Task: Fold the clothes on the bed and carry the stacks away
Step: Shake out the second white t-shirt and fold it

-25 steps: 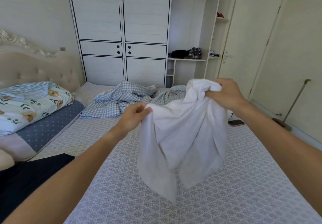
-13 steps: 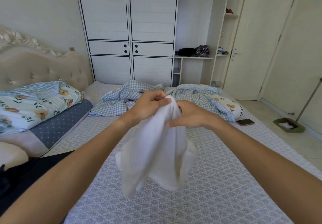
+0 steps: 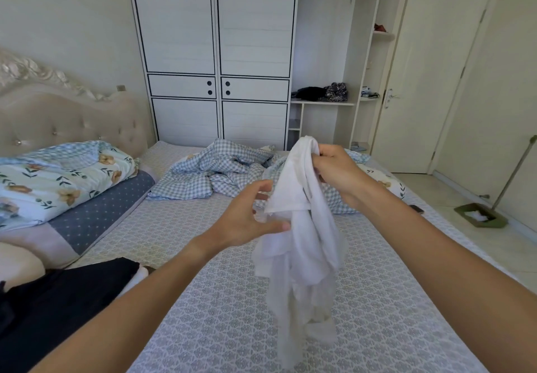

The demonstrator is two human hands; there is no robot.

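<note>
— Spreading across most of the view, the bed (image 3: 220, 308) wears a grey-white patterned cover; what lies on it?

— At its far end sits a rumpled blue checked quilt (image 3: 215, 173), and by the tufted headboard (image 3: 72, 117) a folded floral duvet (image 3: 58, 178) rests on a dotted blue pillow (image 3: 96, 213). A dark garment (image 3: 58, 300) lies at the near left edge.

— And the room behind?

— A white wardrobe (image 3: 215, 53) with black trim stands against the far wall, open shelves to its right holding dark clothes (image 3: 311, 93), then a closed door (image 3: 430, 76). A long-handled dustpan (image 3: 479, 215) stands on the floor to the right, and a phone (image 3: 417, 208) lies at the bed's right edge.

— Where is the garment being handled?

— The white garment (image 3: 302, 250) hangs in the air above the middle of the bed, bunched and crumpled, thin fabric trailing down in loose folds.

— How do the hands hold it?

— The right hand (image 3: 337, 173) grips its top, fingers (image 3: 318, 152) curled round the gathered cloth. The left hand (image 3: 247, 218) is lower, fingers spread and loosely bent, with the thumb and fingertips against the fabric's left edge; a firm pinch cannot be made out.
</note>
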